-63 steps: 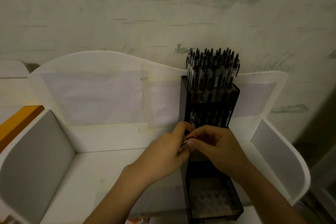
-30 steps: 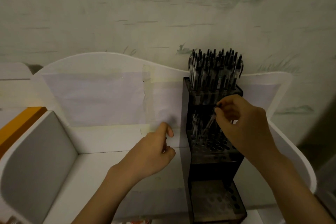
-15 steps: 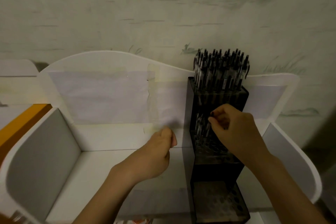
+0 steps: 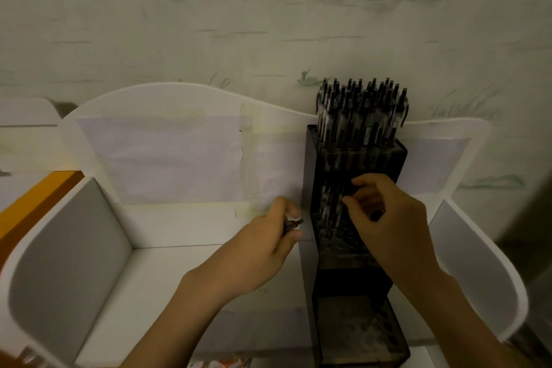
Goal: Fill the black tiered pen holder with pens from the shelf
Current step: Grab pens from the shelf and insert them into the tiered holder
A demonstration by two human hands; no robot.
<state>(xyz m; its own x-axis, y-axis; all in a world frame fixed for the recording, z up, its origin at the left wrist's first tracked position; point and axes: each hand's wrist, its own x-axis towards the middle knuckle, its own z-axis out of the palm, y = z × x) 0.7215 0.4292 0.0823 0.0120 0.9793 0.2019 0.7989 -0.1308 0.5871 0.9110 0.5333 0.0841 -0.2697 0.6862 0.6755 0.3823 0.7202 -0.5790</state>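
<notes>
Pale wallpaper [image 4: 209, 24] w/ faint green landscape print backs a white shelf unit [image 4: 185, 104] w/ curved back panel. Black tiered pen holder [image 4: 310, 182] stands at right side of shelf, against back panel. Top tier: packed w/ upright pens [image 4: 361, 110]. Middle tier: a few pens at left. Bottom tier: holes visible, no pens. Right hand [image 4: 391, 224] at middle tier, fingers curled, pinching a pen. Left hand [image 4: 268, 245] just left of holder, fingers curled round small dark items, approx. pen ends; type unclear.
</notes>
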